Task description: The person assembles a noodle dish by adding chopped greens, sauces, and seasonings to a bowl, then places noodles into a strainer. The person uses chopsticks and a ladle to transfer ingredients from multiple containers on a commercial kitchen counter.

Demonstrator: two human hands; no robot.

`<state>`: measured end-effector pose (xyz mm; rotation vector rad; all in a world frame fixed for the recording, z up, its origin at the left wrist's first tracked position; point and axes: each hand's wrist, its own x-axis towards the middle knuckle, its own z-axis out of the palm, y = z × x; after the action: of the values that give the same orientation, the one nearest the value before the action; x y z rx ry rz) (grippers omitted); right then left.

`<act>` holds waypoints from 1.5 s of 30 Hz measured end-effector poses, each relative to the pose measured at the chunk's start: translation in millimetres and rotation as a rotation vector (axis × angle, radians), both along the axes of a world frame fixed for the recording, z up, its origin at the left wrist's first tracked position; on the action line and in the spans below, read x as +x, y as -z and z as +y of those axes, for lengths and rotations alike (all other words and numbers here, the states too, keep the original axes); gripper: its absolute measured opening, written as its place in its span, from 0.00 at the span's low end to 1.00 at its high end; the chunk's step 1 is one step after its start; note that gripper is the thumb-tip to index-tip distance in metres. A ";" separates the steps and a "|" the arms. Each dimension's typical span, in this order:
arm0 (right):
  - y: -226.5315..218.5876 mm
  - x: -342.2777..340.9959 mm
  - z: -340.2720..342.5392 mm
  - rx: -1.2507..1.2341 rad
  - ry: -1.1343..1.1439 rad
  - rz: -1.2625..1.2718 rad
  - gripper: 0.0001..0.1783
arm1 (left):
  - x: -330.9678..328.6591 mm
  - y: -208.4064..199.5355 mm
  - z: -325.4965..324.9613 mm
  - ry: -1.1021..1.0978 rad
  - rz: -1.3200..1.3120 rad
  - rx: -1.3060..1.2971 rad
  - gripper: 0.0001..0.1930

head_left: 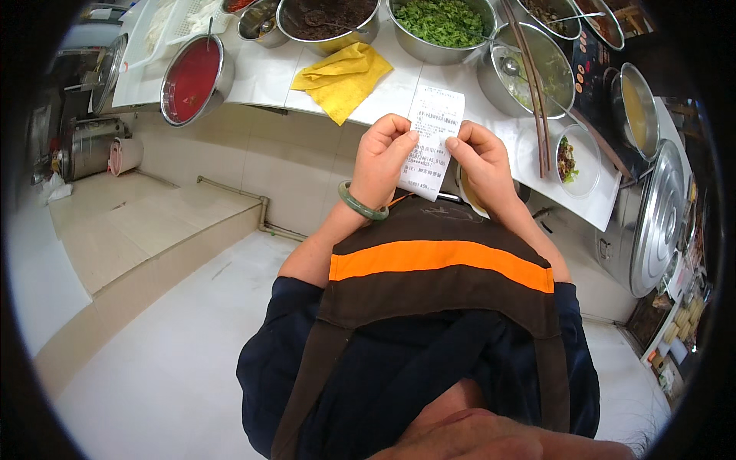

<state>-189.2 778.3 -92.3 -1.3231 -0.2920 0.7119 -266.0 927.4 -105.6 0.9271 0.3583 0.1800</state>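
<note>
A printed paper receipt (434, 123) is stretched upright between my two hands in front of the counter edge. My left hand (383, 157), with a green bangle on its wrist, pinches the strip's left edge between thumb and fingers. On the opposite edge, my right hand (484, 165) grips it the same way. Behind the paper, a yellow cloth (343, 79) lies crumpled on the counter. To the right stands a clear bowl (586, 157) with chopped greens and dark bits in it. Long chopsticks (534, 92) rest across a large metal pot (491, 75).
The white counter (261, 77) carries a bowl of red liquid (193, 80), a bowl of dark paste (326, 21) and a bowl of chopped greens (445, 23). A pan of yellowish liquid (638, 107) stands at right, above a big lidded steel pot (659, 222). A tiled step (146, 222) lies left.
</note>
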 end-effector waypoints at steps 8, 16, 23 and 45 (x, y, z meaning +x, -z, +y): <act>4.1 1.4 -3.7 -0.014 0.015 -0.023 0.07 | 2.9 -0.3 0.0 0.028 -0.024 0.011 0.01; 4.6 2.3 -8.9 -0.031 0.023 -0.037 0.07 | 4.6 2.3 -5.3 0.035 -0.022 0.000 0.01; 3.4 3.1 -14.0 -0.020 0.031 -0.044 0.07 | 5.8 1.3 -11.4 0.033 -0.028 0.011 0.02; 4.4 2.7 -23.9 0.006 0.037 0.003 0.07 | 6.4 -1.5 -20.8 0.030 -0.018 -0.021 0.02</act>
<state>-186.5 754.4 -96.7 -1.3182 -0.2660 0.6817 -259.6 906.6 -104.1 0.9088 0.3291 0.1561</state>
